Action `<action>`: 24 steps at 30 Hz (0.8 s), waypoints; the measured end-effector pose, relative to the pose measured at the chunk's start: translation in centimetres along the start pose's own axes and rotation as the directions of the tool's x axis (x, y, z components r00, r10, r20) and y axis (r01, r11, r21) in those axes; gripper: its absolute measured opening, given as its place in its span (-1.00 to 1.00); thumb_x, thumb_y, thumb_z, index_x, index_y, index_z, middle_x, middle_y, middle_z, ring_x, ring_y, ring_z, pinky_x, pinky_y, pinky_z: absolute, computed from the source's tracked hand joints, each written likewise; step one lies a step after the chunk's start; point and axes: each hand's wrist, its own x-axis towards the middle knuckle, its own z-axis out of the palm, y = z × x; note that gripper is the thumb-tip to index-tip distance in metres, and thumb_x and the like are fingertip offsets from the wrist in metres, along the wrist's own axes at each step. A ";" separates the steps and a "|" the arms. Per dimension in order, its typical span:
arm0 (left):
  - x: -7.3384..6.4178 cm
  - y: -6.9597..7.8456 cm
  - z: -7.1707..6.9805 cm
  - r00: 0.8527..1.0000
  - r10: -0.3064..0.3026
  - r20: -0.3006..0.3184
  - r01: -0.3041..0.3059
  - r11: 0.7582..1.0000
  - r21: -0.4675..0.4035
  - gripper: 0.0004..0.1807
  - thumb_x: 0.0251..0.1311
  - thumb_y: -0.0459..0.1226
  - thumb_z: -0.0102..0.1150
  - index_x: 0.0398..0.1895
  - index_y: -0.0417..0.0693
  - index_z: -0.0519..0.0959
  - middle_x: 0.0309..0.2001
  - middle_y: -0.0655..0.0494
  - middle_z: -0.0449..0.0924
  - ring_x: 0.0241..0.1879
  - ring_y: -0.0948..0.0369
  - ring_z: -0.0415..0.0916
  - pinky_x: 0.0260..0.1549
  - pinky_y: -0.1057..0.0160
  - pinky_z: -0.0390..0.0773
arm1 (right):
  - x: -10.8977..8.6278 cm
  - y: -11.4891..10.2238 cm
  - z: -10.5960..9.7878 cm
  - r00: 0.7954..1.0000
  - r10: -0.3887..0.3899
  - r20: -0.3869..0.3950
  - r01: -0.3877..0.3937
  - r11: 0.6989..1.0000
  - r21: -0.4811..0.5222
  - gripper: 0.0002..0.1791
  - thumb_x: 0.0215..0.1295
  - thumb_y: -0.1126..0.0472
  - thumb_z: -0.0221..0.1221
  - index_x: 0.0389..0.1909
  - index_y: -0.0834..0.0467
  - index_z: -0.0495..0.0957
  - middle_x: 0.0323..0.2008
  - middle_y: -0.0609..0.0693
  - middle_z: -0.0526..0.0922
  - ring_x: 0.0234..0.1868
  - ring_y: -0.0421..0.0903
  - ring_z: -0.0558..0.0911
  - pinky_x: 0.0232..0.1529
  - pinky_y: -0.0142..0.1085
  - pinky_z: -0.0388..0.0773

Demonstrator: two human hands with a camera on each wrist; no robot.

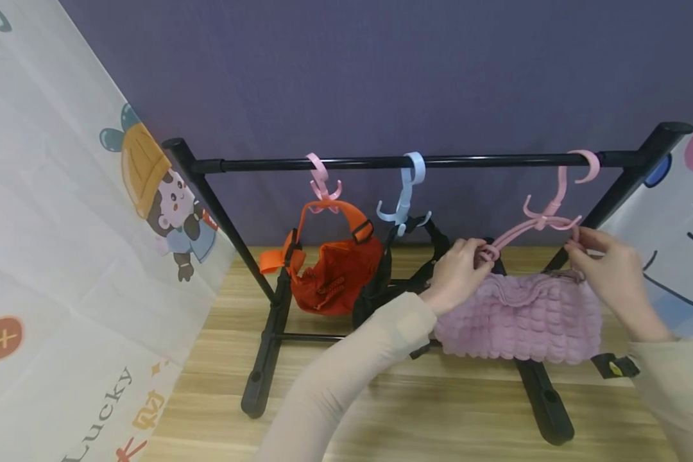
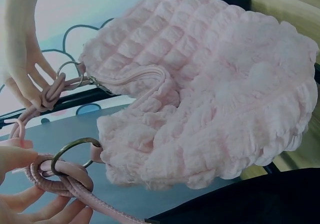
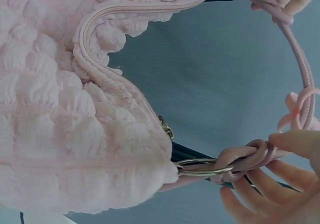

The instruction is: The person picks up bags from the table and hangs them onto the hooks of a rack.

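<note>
A puffy pink handbag (image 1: pixel 525 321) hangs by its cord strap (image 1: pixel 514 232) from the pink swivel hook (image 1: pixel 554 202) at the right of the rack. My left hand (image 1: pixel 459 273) pinches the strap's left knot (image 2: pixel 60 176), beside a metal ring. On the other side my right hand (image 1: pixel 612 276) pinches the right knot (image 3: pixel 250 156), next to its ring (image 3: pixel 205 169). The strap lies across the hook's lower prongs. In the right wrist view, the bag's zip (image 3: pixel 87 38) curves along its sagging top edge.
A black rail (image 1: pixel 496 160) spans the rack. Left of the handbag, a black bag (image 1: pixel 375 285) hangs from a blue hook (image 1: pixel 405 192), partly behind my left arm. Farther left, an orange bag (image 1: pixel 337 276) hangs from another pink hook (image 1: pixel 319 176). A black buckle (image 1: pixel 615 366) shows near my right sleeve.
</note>
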 end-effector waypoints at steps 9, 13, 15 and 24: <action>-0.8 -0.3 -0.6 0.996 0.033 -0.080 -0.033 0.999 0.002 -0.72 0.17 -0.16 0.04 -0.05 0.03 0.47 -0.20 0.16 0.47 -0.29 0.34 0.46 -0.36 0.46 0.40 | -0.6 -1.0 0.2 0.994 -0.022 -0.108 0.019 0.999 -0.036 -0.53 0.26 0.11 -0.01 0.07 0.36 0.37 -0.11 0.38 0.48 -0.17 0.01 0.48 -0.39 -0.76 0.09; -1.3 -0.3 -1.2 0.993 0.050 -0.107 -0.051 0.999 0.000 -0.76 0.16 -0.18 0.05 -0.11 0.03 0.49 -0.23 0.17 0.48 -0.30 0.35 0.47 -0.41 0.49 0.38 | -0.8 -1.4 0.4 0.987 -0.033 -0.158 0.025 0.998 -0.050 -0.57 0.25 0.14 0.01 0.04 0.35 0.41 -0.10 0.37 0.49 -0.23 -0.15 0.46 -0.20 -0.58 0.32; -1.6 -0.3 -1.5 0.993 0.058 -0.107 -0.058 0.998 0.000 -0.77 0.16 -0.18 0.05 -0.12 0.01 0.50 -0.23 0.17 0.49 -0.30 0.36 0.47 -0.41 0.50 0.37 | -1.0 -1.5 0.3 0.987 -0.031 -0.160 0.023 0.998 -0.056 -0.59 0.25 0.16 0.00 0.03 0.35 0.41 -0.10 0.37 0.48 -0.20 -0.05 0.47 -0.22 -0.51 0.33; -3.3 0.2 -3.0 0.996 0.071 -0.060 -0.074 0.997 -0.038 -0.75 0.13 -0.19 0.05 -0.12 0.00 0.53 -0.19 0.21 0.50 -0.29 0.37 0.46 -0.30 0.52 0.36 | -2.1 -2.6 0.6 0.975 -0.106 -0.194 0.092 0.993 -0.079 -0.71 0.18 0.32 0.01 -0.13 0.40 0.49 -0.24 0.33 0.52 -0.45 -0.37 0.40 -0.50 -0.61 0.13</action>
